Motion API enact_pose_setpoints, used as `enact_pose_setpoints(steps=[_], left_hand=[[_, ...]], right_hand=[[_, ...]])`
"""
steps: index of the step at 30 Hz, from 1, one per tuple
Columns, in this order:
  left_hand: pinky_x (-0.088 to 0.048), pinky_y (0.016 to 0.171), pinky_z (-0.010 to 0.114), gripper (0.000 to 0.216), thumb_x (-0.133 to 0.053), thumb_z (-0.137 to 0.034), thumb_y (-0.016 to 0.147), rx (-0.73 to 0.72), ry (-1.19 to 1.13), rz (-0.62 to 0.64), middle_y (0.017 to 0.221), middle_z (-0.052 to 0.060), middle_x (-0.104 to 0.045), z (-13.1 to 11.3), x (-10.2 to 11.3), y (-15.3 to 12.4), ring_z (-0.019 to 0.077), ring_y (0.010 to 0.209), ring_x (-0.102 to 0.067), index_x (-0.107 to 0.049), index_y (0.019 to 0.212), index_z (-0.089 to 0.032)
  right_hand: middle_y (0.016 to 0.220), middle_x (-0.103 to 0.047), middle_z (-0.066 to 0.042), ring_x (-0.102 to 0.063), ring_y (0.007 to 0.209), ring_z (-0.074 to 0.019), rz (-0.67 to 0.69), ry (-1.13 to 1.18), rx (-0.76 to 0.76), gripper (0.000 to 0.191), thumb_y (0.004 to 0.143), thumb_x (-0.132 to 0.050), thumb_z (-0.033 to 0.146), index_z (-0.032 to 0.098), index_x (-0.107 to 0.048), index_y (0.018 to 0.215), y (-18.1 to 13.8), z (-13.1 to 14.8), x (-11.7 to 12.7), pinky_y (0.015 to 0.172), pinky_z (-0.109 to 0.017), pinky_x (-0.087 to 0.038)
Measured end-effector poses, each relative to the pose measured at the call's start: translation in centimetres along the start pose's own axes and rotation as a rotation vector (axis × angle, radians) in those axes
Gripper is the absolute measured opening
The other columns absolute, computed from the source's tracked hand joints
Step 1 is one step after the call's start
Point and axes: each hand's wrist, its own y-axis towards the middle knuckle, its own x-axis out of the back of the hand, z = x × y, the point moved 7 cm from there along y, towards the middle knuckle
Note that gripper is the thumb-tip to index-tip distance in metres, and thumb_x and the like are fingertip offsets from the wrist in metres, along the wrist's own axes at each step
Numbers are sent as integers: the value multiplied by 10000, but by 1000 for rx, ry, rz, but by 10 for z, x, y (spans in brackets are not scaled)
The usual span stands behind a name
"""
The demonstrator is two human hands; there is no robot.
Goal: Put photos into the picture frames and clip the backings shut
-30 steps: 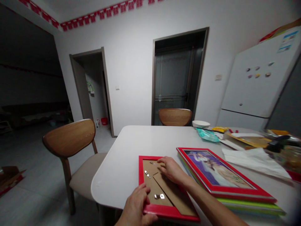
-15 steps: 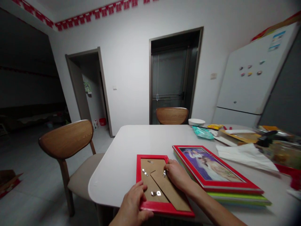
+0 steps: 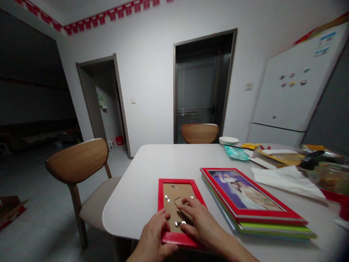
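At the near edge of the worktop (image 3: 131,203), right of its near left corner: a red frame (image 3: 161,196), back side up. Clasped there at its own near left corner by the left hand (image 3: 156,233), thumb on the near bar, fingers bent over the left bar. Above the near half of the back, the right hand (image 3: 200,220), with a loose, half-spread grip, fingers bent and apart, thumb next to a clip; cannot tell whether anything is pinched beneath.

Smooth, bright red bars around a plain brown backing board (image 3: 169,211). On the board, shiny metal clips (image 3: 167,199): some close to the near bar, others by the left, right and far bars. Around the middle, a short dark slit, with the stand leg mostly hidden under the right hand.

Compared with a moment earlier: left hand in the same hold; right hand drawn from the right bar toward the near bar, uncovering the clip there.

Farther right, a stack of frames (image 3: 268,215), red on top around a photograph (image 3: 237,196), green-edged below. Beyond, white paper (image 3: 286,182), then a teal packet (image 3: 236,153) and, toward the far edge, a white bowl (image 3: 229,140).
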Motion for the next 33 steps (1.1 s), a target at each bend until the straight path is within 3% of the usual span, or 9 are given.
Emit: enact_pose_setpoints(steps=[3, 7, 12, 18, 21, 23, 25, 29, 33], left_hand=[[-316, 945, 389, 296, -685, -188, 526, 2, -6, -6, 1157, 104, -522, -1, 0, 0, 273, 1149, -375, -560, 794, -179], [-312, 948, 379, 335, -700, -167, 502, 33, -20, -28, 1201, 124, -478, -2, 2, 0, 285, 1156, -360, -548, 801, -170], [-305, 949, 381, 512, -645, -253, 620, 62, -206, -82, 1291, 134, -359, 1, 10, 1, 265, 1163, -348, -447, 1083, -160], [-408, 842, 333, 380, -532, -305, 751, 53, -736, -166, 1072, 95, -561, 0, 16, 18, 220, 1003, -511, -418, 1081, -155], [-464, 729, 321, 350, -548, -346, 732, 146, -951, -195, 917, 73, -629, 10, 17, 21, 214, 840, -596, -445, 1001, -148], [-477, 676, 305, 338, -578, -370, 689, 231, -976, -239, 827, 47, -649, 24, 24, 18, 211, 760, -617, -474, 924, -151], [-482, 631, 293, 330, -586, -388, 661, 304, -946, -280, 771, 28, -654, 40, 37, 12, 209, 711, -625, -485, 877, -159], [-473, 600, 275, 303, -575, -390, 654, 370, -848, -321, 716, 3, -654, 74, 69, -1, 196, 653, -627, -489, 845, -171], [-466, 597, 277, 320, -550, -404, 657, 410, -707, -286, 705, 11, -654, 102, 88, -6, 207, 663, -626, -502, 851, -154]], right_hand=[[1087, -500, -121, -461, 984, -241, -37, -70, -119, 406, 654, -529, 311, 197, -549, 1043, 2, -15, 3, 831, -340, -347], [980, -566, -111, -506, 919, -222, -28, -57, -125, 369, 632, -505, 233, 179, -578, 990, 6, -18, 3, 791, -307, -376], [976, -604, -92, -536, 897, -203, -75, 21, -171, 432, 587, -488, 182, 154, -575, 1010, 13, -23, 17, 796, -284, -382], [939, -603, -91, -536, 872, -201, -135, 29, -129, 376, 592, -505, 203, 163, -601, 954, 17, 0, 39, 780, -286, -394], [962, -586, -87, -525, 886, -193, -127, 116, -39, 344, 624, -517, 232, 177, -594, 955, 15, 24, 37, 787, -283, -397], [986, -579, -83, -521, 897, -190, -125, 170, 8, 330, 676, -494, 279, 185, -577, 981, 14, 30, 36, 793, -295, -396], [1001, -577, -92, -526, 891, -194, -143, 161, -14, 351, 715, -461, 318, 171, -552, 1020, 13, 21, 37, 793, -314, -395], [1024, -570, -142, -522, 925, -219, -155, -26, -161, 387, 714, -455, 287, 113, -535, 1049, 11, -27, 34, 822, -322, -366], [927, -588, -162, -551, 850, -241, -103, -199, -284, 367, 700, -451, 249, 96, -539, 1022, 7, -62, 21, 758, -319, -376]])
